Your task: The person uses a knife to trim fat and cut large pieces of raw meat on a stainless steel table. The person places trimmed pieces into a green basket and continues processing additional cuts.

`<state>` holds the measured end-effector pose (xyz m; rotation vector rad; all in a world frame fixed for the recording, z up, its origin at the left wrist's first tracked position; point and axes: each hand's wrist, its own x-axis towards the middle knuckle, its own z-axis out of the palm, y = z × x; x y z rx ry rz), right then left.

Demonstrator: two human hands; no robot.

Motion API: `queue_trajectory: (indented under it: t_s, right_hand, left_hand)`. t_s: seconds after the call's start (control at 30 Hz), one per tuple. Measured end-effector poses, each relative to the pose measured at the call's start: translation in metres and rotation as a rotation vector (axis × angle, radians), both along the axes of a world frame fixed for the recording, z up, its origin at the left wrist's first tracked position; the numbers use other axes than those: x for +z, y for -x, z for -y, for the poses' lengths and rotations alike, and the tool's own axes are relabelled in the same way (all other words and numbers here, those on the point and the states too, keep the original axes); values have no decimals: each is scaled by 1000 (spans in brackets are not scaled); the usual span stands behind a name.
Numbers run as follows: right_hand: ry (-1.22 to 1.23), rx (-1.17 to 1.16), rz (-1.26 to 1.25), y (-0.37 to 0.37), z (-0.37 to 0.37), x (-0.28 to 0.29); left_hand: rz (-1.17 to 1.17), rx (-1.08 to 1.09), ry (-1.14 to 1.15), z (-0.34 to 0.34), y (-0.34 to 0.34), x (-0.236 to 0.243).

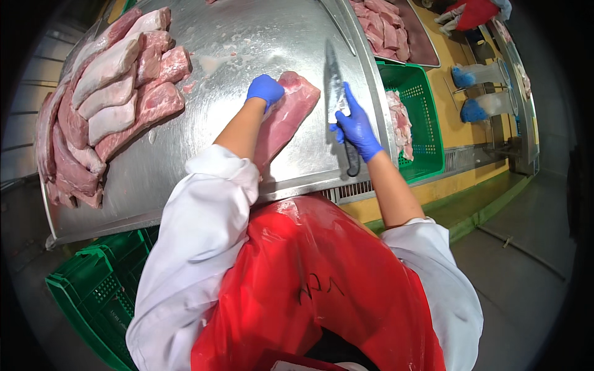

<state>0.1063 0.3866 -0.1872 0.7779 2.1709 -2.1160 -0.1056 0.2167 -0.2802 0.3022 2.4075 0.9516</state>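
Note:
A long slab of pink raw meat (pixel 286 123), likely pork loin, lies slantwise on the steel table in front of me. My left hand (pixel 265 90), in a blue glove, is closed on its upper left side, the fingertips hidden. To the right of the slab, my right hand (pixel 357 128), gloved in blue too, grips a knife (pixel 334 77) with a black handle. Its wide blade points away from me, and one finger stretches up beside it. Blade and meat are apart.
A pile of meat slabs (pixel 105 93) covers the table's left side. Beyond the raised right edge of the steel table (pixel 216 111) stand a green crate (pixel 427 117) with pale trimmings and a tray of meat (pixel 387 31). Green crates (pixel 93 278) sit below left. Another person's red apron (pixel 476 13) shows far right.

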Motion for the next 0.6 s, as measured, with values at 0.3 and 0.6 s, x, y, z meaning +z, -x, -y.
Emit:
queue_trajectory:
  t_s: [0.3,0.6]
  right_hand:
    - [-304,338,85,102,32,-47]
    - [-140,696,275,77,0,-30]
  left_hand:
    - [360,217,-458,10,-16,17]
    - [444,304,-689,15,-25,-15]
